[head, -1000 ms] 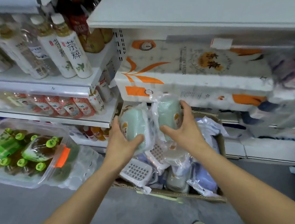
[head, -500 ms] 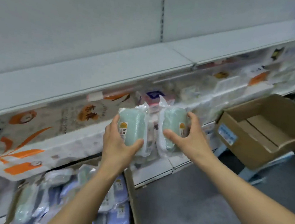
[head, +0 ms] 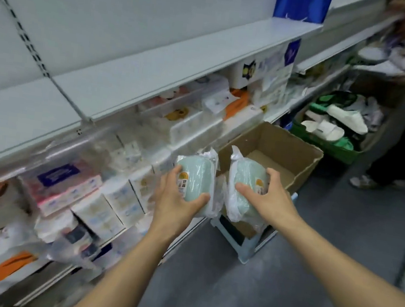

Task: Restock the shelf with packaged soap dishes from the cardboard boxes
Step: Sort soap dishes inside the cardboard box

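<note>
Left hand point(head: 178, 200): thumb and fingers curled round a mint-green soap dish point(head: 197, 178) in clear plastic wrap, thumb on the lower edge, fingers on the labelled side; an orange-and-white sticker shows near the fingers. Right hand point(head: 268, 199): fingers curled over the top and thumb on the near side of a second dish point(head: 244, 181), same colour and wrap, its loose plastic hanging below the hand. Both dishes are held upright in the air, side by side and just apart, in front of the lower shelf and over the near edge of a box point(head: 277, 149). The box is brown cardboard, open, its visible inside bare, resting on a pale stool point(head: 243, 245) on the grey floor point(head: 229, 297). Upper shelf point(head: 155, 68): white, bare along the visible stretch. Lower shelf, beneath it: wrapped tissue packs point(head: 62, 184), white cartons point(head: 119, 199) and clear bags, much blurred; labels not readable. Further right on the floor: a green crate point(head: 330, 146) holding white and green slippers point(head: 346, 117). At the right edge: another person point(head: 401, 142) in dark trousers, both arms reaching toward the shelving; what they hold is too blurred to tell.
</note>
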Demonstrator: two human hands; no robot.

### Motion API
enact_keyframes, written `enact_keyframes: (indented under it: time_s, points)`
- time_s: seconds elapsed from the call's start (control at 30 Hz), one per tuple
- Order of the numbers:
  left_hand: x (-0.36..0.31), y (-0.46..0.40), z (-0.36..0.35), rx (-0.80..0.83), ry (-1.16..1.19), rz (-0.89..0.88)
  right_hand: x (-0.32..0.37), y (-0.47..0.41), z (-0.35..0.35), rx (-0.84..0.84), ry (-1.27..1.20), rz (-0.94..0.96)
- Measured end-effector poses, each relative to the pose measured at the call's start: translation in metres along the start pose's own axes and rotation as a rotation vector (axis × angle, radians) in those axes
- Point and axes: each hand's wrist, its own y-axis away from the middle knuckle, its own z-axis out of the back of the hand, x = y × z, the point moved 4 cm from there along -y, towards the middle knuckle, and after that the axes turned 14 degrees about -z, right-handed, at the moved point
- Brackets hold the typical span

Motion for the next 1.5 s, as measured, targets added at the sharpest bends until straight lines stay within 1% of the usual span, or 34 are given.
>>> enact_keyframes:
  time_s: [0.17, 0.37, 0.63, 0.8, 0.93, 0.97, 1.03, 1.13, 1.2, 1.27, 1.37, 1.5]
  points:
    - [0.006, -0.065, -0.068, 0.131, 0.001, -0.017, -0.033, -0.074, 0.019, -0.012, -0.088, -0.152]
    - [0.039, -0.162, -0.159, 0.287, -0.008, -0.01, -0.054, -0.186, 0.027, -0.064, -0.149, -0.288]
    - [0.105, -0.295, -0.3, 0.509, -0.092, 0.041, -0.071, -0.363, -0.001, -0.142, -0.201, -0.56]
    - [0.157, -0.349, -0.385, 0.631, -0.153, -0.001, -0.101, -0.459, -0.019, -0.19, -0.267, -0.707]
    - [0.189, -0.373, -0.449, 0.704, -0.184, -0.063, -0.132, -0.513, -0.034, -0.181, -0.322, -0.771]
    - [0.195, -0.377, -0.464, 0.715, -0.19, -0.085, -0.137, -0.524, -0.037, -0.185, -0.299, -0.772]
    - [0.208, -0.383, -0.491, 0.727, -0.223, -0.133, -0.15, -0.547, -0.04, -0.218, -0.181, -0.768]
    - [0.227, -0.39, -0.521, 0.733, -0.348, -0.176, -0.165, -0.575, -0.051, -0.23, -0.069, -0.772]
    - [0.239, -0.393, -0.538, 0.741, -0.446, -0.226, -0.174, -0.59, -0.06, -0.225, -0.046, -0.792]
    - [0.249, -0.393, -0.552, 0.756, -0.494, -0.269, -0.18, -0.603, -0.07, -0.223, -0.023, -0.798]
    - [0.259, -0.392, -0.567, 0.755, -0.508, -0.297, -0.18, -0.614, -0.082, -0.236, 0.034, -0.783]
    - [0.267, -0.393, -0.575, 0.789, -0.528, -0.283, -0.18, -0.618, -0.091, -0.265, 0.065, -0.78]
